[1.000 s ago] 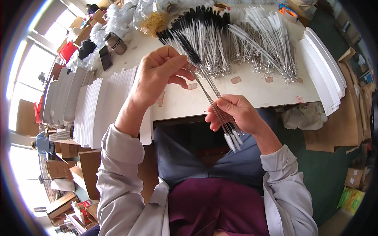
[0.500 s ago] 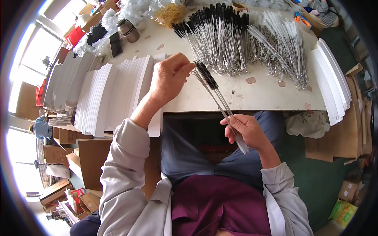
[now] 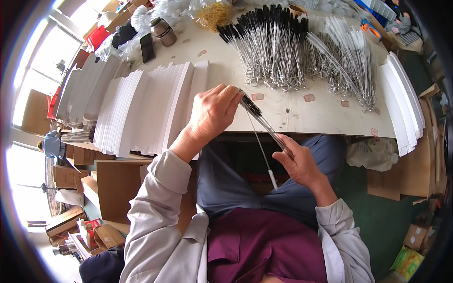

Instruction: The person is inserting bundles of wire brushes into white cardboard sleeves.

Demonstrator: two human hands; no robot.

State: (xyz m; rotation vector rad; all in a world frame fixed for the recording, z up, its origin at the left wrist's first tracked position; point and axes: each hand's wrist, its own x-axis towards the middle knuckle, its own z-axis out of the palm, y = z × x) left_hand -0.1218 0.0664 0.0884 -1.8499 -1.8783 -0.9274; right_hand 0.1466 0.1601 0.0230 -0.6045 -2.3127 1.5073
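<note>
My left hand [image 3: 214, 111] is closed in a pinch over the front edge of the table. From its fingertips a thin wire brush with a narrow white bristle end [image 3: 272, 179] slants down above my lap. A black-bristled wire brush [image 3: 251, 106] runs from beside those fingertips to my right hand [image 3: 302, 165], which is closed round its wire shaft. Other wires lie along that shaft, but I cannot tell how many. Beyond my hands, piles of black-bristled brushes [image 3: 273, 52] and white-bristled brushes [image 3: 347, 61] lie on the table, their wire loops toward me.
White folded cartons [image 3: 141, 108] stand in rows at the left, and more white cartons [image 3: 401, 104] lie at the right edge of the table [image 3: 226, 70]. Farther back are a phone [image 3: 147, 48], a flask [image 3: 163, 32] and a bag of yellow rubber bands [image 3: 213, 16]. Cardboard boxes [image 3: 115, 188] stand at lower left.
The white-ended brush has swung away from the bundle and now hangs from my left hand. My left hand has come lower and slightly right; my right hand has shifted a little right.
</note>
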